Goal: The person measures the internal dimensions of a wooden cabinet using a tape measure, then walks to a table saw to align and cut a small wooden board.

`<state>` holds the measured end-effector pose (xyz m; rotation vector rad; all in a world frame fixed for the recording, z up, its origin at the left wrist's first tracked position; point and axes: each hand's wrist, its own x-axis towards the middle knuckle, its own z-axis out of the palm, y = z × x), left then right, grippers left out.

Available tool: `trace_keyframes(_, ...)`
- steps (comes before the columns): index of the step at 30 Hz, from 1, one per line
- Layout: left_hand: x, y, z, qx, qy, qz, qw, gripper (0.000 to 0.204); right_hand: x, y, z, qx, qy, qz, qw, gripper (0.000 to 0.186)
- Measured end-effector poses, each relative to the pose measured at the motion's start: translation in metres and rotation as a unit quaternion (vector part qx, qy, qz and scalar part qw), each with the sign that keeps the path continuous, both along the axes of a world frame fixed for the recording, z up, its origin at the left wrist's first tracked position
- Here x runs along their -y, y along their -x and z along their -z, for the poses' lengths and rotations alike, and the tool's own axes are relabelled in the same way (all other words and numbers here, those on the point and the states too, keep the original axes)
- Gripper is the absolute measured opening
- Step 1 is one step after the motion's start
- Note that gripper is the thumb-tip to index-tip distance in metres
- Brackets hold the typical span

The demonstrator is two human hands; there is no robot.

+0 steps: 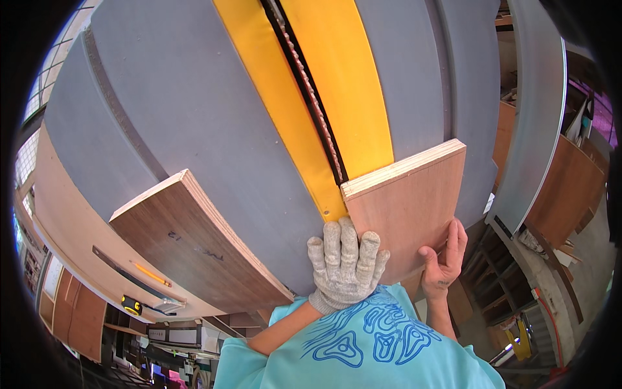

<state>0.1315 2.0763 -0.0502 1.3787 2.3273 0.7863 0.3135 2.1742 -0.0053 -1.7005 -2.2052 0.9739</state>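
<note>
My left hand (343,262), in a pale knitted glove, lies with fingers stretched out against the lower left part of a plywood board (405,194). My bare right hand (444,259) grips that board's right edge near its lower end, thumb and fingers round it. The board rests on the saw table (194,91), its far edge beside the near end of the toothed blade (314,97) in the yellow insert (353,110); whether they touch I cannot tell. A darker plywood piece (194,246) with pencil marks lies to the left.
A pale side board (61,194) holds a pencil (149,274), a ruler-like metal tool (129,269) and a tape measure (131,305). A long metal rail (531,129) runs along the right. Wooden sheets (557,188), shelving and other workshop items stand around the saw.
</note>
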Motion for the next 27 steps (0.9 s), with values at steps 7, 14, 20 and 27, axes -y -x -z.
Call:
trace_keyframes(7,0.0007,-0.0004,0.0007,0.003,-0.002,-0.003,1.0,0.068,0.0009,-0.0001,0.0017,-0.004,-0.006,-0.011,1.0,0.076)
trace_keyframes(14,0.0005,0.0003,0.0012,0.005,-0.004,-0.003,1.0,0.069,-0.0002,0.0008,0.0018,0.004,-0.009,-0.03,0.999,0.075)
trace_keyframes(20,0.0046,0.0005,0.0027,-0.002,0.012,0.031,0.999,0.073,-0.0003,0.0026,-0.0006,0.008,-0.005,-0.02,1.0,0.074)
trace_keyframes(27,0.0037,0.0003,0.0025,0.005,0.012,0.021,1.0,0.071,-0.0016,0.0056,-0.0016,0.014,-0.005,-0.016,1.0,0.073)
